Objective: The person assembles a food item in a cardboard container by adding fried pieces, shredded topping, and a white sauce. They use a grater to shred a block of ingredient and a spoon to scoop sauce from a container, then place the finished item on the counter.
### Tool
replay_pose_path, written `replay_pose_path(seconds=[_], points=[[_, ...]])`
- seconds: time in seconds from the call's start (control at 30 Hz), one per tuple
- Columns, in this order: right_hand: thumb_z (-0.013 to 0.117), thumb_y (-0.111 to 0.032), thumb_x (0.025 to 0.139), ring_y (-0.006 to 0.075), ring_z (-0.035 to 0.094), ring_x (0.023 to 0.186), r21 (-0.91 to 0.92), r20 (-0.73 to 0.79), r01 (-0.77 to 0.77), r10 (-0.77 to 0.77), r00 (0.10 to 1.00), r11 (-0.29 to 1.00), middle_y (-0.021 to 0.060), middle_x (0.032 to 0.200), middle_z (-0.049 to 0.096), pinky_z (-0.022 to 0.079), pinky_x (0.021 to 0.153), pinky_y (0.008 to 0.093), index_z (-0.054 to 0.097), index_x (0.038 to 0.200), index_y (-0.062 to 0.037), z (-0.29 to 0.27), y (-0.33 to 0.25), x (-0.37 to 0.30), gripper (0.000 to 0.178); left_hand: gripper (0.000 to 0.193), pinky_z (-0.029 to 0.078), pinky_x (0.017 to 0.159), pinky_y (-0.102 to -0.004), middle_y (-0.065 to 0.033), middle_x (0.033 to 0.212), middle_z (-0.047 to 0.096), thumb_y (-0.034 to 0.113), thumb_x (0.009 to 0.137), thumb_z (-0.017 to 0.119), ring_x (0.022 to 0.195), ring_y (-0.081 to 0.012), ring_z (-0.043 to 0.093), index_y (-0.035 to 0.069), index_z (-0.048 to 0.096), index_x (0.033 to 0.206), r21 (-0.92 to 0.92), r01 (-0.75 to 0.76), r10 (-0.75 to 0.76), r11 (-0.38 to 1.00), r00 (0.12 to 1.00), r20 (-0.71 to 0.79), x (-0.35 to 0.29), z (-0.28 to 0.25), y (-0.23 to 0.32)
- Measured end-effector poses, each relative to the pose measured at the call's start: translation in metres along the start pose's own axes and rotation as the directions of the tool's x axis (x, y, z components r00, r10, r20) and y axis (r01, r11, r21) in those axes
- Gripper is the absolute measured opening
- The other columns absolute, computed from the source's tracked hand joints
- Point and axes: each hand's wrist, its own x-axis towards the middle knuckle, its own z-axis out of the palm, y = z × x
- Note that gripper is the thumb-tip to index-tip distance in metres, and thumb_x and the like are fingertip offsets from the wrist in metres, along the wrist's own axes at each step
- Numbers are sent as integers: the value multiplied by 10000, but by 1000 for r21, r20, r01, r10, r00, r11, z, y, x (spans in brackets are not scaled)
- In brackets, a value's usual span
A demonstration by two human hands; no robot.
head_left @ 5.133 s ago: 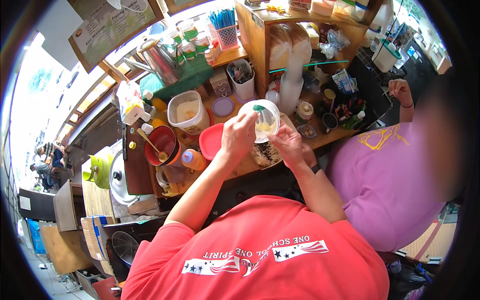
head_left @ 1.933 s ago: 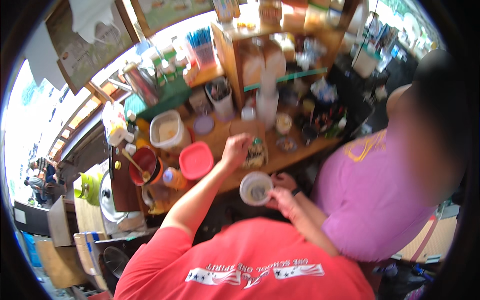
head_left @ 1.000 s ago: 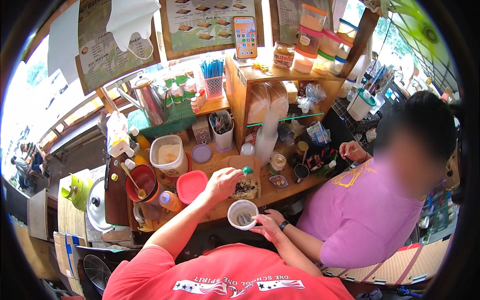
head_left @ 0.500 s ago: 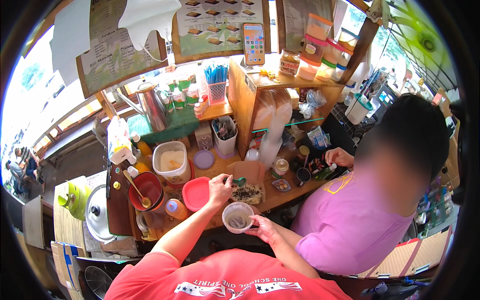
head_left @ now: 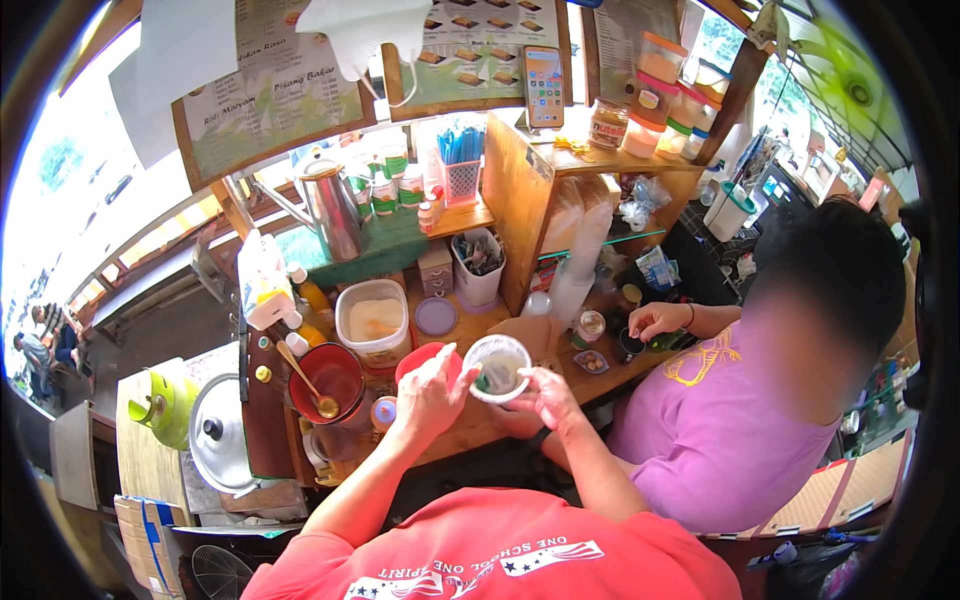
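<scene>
My right hand (head_left: 548,398) grips the rim of a round translucent plastic tub (head_left: 510,350), tilted so that its inside shows. A small dark green piece, apparently the green spoon (head_left: 482,382), is at the tub's left inner side. My left hand (head_left: 432,395) is close to the tub's left, over the red plastic lid (head_left: 412,362). Its index finger is stretched out and its thumb stands apart; whether it touches the lid is hard to tell. Behind the tub, the open brown cardboard box (head_left: 535,337) is partly covered, and the topped bread is hidden.
Left of my hands are a red pot (head_left: 327,372) with a ladle, a capped squeeze bottle (head_left: 384,412) and a white tub of pale spread (head_left: 372,350). A co-worker (head_left: 690,410) in purple stands close at right, one hand over the counter. Stacked plastic cups (head_left: 580,255) stand ahead.
My left hand has moved away from the bread to the red lid, and the green spoon has left its grip. My right hand has raised the tub. The view has shifted.
</scene>
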Motion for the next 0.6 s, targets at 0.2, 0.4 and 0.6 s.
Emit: replay_pose_path(seconds=[0.2, 0.4, 0.6], points=[[712, -265, 933, 315, 731, 987, -25, -27, -6, 6, 1000, 1000, 160, 1152, 665, 637, 849, 480, 649, 1219, -18, 10, -29, 18, 383, 410, 570, 670, -396, -164, 874, 739, 347, 963, 726, 703, -288, 713, 0, 715, 1181, 5, -18, 18, 1000, 994, -110, -23, -20, -25], [703, -258, 943, 310, 719, 1019, -9, 5, -52, 52, 999, 999, 167, 1164, 686, 612, 906, 489, 652, 1214, -29, 14, -30, 33, 358, 306, 570, 695, -402, -171, 898, 750, 275, 937, 754, 713, -311, 709, 2, 745, 1075, 20, -20, 21, 1000, 997, -70, -49, -17, -34], [707, -246, 951, 285, 712, 992, 37, 43, -67, 65, 997, 997, 131, 1136, 673, 598, 914, 475, 643, 1183, -52, 17, -30, 65, 310, 266, 573, 715, -403, -148, 868, 753, 256, 943, 746, 756, -316, 715, 11, 744, 1048, 22, -25, 26, 999, 999, -39, -60, -19, -24]])
